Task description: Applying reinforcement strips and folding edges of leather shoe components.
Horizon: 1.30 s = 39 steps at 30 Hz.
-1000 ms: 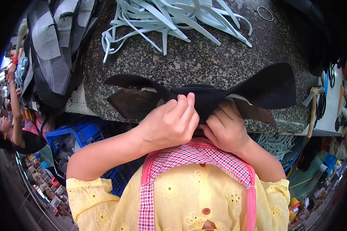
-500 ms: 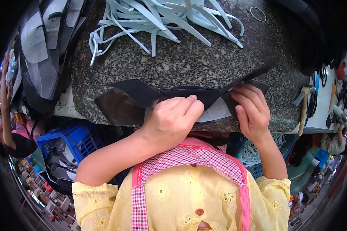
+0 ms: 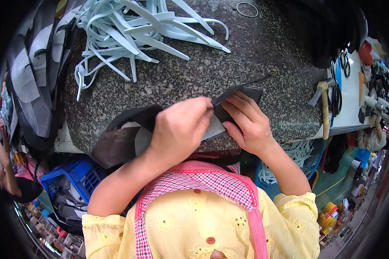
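A black shoe upper with grey backing lies bent along the near edge of the stone-topped table, its left end curling up. My left hand is closed on its top edge near the middle, slightly blurred, fingertips close to my right hand. My right hand pinches the right end between thumb and fingers, where a narrow black flap stands up. Part of the upper is hidden behind my left hand. Beyond it lies a tangled pile of pale blue strips.
Stacked black uppers with grey patches lie at the left. A wooden-handled hammer rests at the right edge, and a thin ring lies far off. Below stand a blue crate and a blue basket of strips. Another person's arm shows left.
My left hand has moved right along the upper's top edge, closer to my right hand. The whole view has shifted, so the table and pile sit further left.
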Each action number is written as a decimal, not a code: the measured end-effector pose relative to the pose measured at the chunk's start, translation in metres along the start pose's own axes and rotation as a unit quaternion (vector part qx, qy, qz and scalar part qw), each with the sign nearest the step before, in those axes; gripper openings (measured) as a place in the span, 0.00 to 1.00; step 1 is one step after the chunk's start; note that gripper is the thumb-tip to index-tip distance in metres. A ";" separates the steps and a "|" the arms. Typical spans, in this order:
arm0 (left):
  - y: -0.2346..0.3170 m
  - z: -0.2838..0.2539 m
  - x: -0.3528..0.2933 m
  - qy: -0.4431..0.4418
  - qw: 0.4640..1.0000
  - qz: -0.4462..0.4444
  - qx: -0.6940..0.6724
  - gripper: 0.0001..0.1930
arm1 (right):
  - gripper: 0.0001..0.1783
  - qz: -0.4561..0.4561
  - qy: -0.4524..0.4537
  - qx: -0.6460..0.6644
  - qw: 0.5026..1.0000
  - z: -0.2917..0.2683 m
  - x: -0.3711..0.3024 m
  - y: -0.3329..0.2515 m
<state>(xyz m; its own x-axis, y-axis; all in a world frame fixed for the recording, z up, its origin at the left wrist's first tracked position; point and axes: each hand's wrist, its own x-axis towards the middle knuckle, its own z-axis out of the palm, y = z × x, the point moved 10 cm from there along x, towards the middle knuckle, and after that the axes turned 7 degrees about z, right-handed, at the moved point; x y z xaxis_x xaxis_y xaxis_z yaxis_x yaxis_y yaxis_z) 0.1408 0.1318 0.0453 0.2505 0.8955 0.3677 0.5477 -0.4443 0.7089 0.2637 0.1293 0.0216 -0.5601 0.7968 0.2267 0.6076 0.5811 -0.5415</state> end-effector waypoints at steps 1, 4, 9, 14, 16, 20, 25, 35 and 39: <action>0.012 0.007 -0.003 -0.022 0.998 0.057 0.021 0.08 | 0.20 0.002 0.000 -0.018 1.000 0.002 -0.004 0.003; 0.033 0.025 -0.015 -0.085 0.967 0.180 0.159 0.10 | 0.21 0.008 -0.029 0.011 0.999 0.008 -0.014 0.011; 0.035 0.039 -0.016 -0.128 0.946 0.204 0.216 0.09 | 0.24 -0.004 0.007 -0.007 1.000 0.002 -0.011 0.012; 0.038 0.047 -0.023 -0.136 0.919 0.224 0.294 0.06 | 0.25 0.048 -0.020 -0.113 0.992 -0.005 -0.010 0.008; 0.037 0.053 -0.022 -0.152 0.911 0.226 0.311 0.06 | 0.25 0.155 0.005 0.142 0.978 -0.026 -0.010 0.033; 0.042 0.065 -0.015 -0.181 0.888 0.258 0.334 0.08 | 0.19 0.472 -0.051 0.480 0.738 -0.013 -0.014 0.102; 0.040 0.067 -0.014 -0.203 0.894 0.253 0.311 0.10 | 0.10 0.440 -0.212 0.161 0.858 -0.003 0.036 0.099; 0.039 0.066 -0.016 -0.188 0.900 0.252 0.303 0.11 | 0.06 0.479 -0.099 0.281 0.826 -0.006 0.022 0.090; 0.038 0.066 -0.016 -0.189 0.908 0.236 0.289 0.10 | 0.08 0.436 -0.055 0.291 0.850 -0.013 0.018 0.081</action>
<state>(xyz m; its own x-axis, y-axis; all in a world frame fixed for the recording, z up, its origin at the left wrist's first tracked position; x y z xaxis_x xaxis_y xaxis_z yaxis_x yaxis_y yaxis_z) 0.2099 0.1025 0.0269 0.7628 0.6014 0.2375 0.6086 -0.7919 0.0506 0.3096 0.1927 -0.0076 -0.1084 0.8431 -0.5268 0.4557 -0.4288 -0.7800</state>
